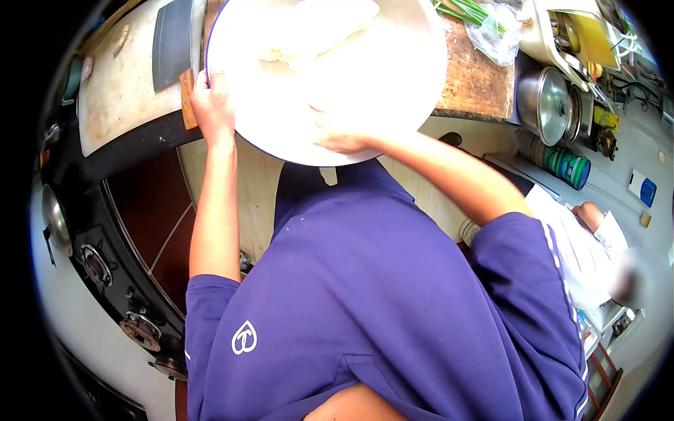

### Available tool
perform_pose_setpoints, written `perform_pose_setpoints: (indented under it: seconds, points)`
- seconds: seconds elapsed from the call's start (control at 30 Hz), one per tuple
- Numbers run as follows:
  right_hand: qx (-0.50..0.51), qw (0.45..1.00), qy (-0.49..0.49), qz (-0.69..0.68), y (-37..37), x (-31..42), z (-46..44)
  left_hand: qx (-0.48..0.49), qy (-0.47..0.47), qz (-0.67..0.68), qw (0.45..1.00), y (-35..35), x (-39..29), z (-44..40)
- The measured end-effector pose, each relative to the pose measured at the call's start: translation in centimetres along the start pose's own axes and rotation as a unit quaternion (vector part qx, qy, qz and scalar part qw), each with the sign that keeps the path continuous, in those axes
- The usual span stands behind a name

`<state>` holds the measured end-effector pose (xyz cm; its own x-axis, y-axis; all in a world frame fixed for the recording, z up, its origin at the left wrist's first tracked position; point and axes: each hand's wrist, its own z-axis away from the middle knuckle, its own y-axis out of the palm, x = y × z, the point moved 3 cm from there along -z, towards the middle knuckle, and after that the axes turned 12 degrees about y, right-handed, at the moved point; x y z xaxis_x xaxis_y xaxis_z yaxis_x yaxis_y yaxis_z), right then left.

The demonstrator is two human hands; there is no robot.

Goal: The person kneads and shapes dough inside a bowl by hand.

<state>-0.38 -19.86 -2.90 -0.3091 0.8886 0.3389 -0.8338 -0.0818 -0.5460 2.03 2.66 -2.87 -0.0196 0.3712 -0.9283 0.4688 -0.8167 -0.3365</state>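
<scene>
A large white basin (337, 156) with a blue rim is in front of me, its inside washed out by glare. My left hand (213, 105) is closed on the basin's left rim, thumb on the inner side. A pale, dough-like lump (319, 35) lies at the basin's far side. My right hand (342, 133) reaches inside near the front wall, thumb apart from bent fingers, with nothing seen in it. Its fingertips fade into the glare. Beside my left hand, a cleaver (173, 45) with a wooden handle (188, 98) rests on a pale cutting board (119, 91).
Green onions (467, 10) and a plastic bag (495, 35) lie on the wooden board (477, 81) at right. Lidded pots (544, 105) stand beyond. Gas burners (96, 266) line the left counter. A person in white (572, 242) is close on the right.
</scene>
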Motion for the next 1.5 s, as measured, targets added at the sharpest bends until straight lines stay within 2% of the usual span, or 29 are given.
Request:
perform_pose_setpoints:
  seconds: [0.1,0.2,0.23,0.27,0.37,0.47,0.57,0.63,0.73,0.77,0.8,0.83,0.87,0.9,0.93,0.97,1.0,1.03,1.1,1.17,1.2,1.3,1.4,1.5]
  points:
    - [0.013,0.999,0.032,0.038,-1.0,-6.0,-0.4,0.004,-0.011,-0.015,1.0,-0.1,-0.4,0.0]
    - [0.016,0.935,0.185,0.304,-5.4,-5.9,2.3,0.017,-0.023,-0.034,0.999,-0.2,-0.2,0.0]
    - [0.033,0.93,0.198,0.308,-5.1,-5.0,2.3,0.014,-0.027,-0.025,0.999,-0.1,-0.1,0.0]
    - [0.039,0.953,0.174,0.246,-3.9,-3.4,1.9,0.01,-0.03,-0.018,0.999,0.0,-0.1,0.0]
    - [0.047,0.997,0.052,0.035,-0.4,1.4,0.5,0.004,-0.02,-0.012,1.0,-0.1,0.1,0.1]
    - [0.071,0.995,-0.051,-0.051,0.9,2.5,0.6,0.002,-0.023,-0.006,1.0,0.0,0.0,0.1]
    - [0.098,0.995,-0.031,-0.016,0.2,-2.9,0.6,-0.004,-0.024,-0.002,1.0,-0.1,0.9,-0.1]
    - [0.066,0.99,0.055,0.109,-1.9,-6.3,1.5,-0.01,-0.018,0.0,1.0,0.1,1.0,0.0]
    - [0.067,0.945,0.158,0.278,-5.3,-5.1,3.6,-0.012,-0.006,-0.003,1.0,0.0,0.5,0.1]
    - [0.122,0.97,0.113,0.178,-4.6,-3.9,3.3,-0.01,-0.008,-0.005,1.0,-0.1,0.7,0.1]
    - [-0.055,0.992,0.033,0.105,0.2,-4.7,0.3,-0.009,-0.01,-0.008,1.0,-0.2,0.9,0.0]
    - [-0.273,0.957,-0.084,0.044,4.7,-5.4,-2.0,-0.012,-0.011,-0.005,1.0,-0.3,1.0,0.0]
    - [-0.443,0.881,-0.166,0.024,9.7,-6.5,-4.0,-0.011,-0.013,0.0,1.0,-0.4,1.1,0.1]
    - [-0.329,0.917,-0.221,-0.042,6.9,-1.9,-2.4,-0.01,-0.014,0.006,1.0,-0.2,1.1,0.1]
    - [-0.19,0.959,-0.198,-0.076,3.8,-0.2,-1.7,-0.003,-0.02,0.012,1.0,0.1,0.8,0.1]
    - [-0.047,0.978,-0.173,-0.108,1.2,1.3,-1.2,0.003,-0.024,0.017,1.0,0.1,0.4,0.2]
    - [0.096,0.975,-0.148,-0.138,0.6,2.0,-1.0,0.007,-0.028,0.017,0.999,-0.1,0.1,0.2]
    - [0.07,0.968,-0.241,-0.01,1.4,0.0,-1.1,-0.002,-0.003,0.006,1.0,-0.3,-0.1,0.2]
    - [0.048,0.997,-0.067,-0.012,-0.3,-5.2,0.1,-0.028,0.051,-0.011,0.998,0.0,-0.3,0.0]
    - [0.027,0.994,0.104,-0.016,-3.2,-7.5,1.7,-0.023,0.005,0.019,1.0,0.0,0.5,0.0]
    - [0.019,0.995,0.097,-0.008,-3.5,-6.8,1.6,-0.022,-0.018,0.034,0.999,0.0,0.9,0.1]
    - [-0.009,0.997,0.08,0.01,-3.1,-2.0,1.2,-0.031,0.026,0.013,0.999,0.0,0.3,0.0]
    - [-0.034,0.997,0.065,0.023,-2.2,1.6,0.6,-0.032,0.024,-0.006,0.999,0.1,-0.4,0.2]
    - [-0.041,0.995,-0.069,-0.057,1.5,0.0,-3.3,0.01,-0.067,0.012,0.998,-0.2,0.4,0.2]
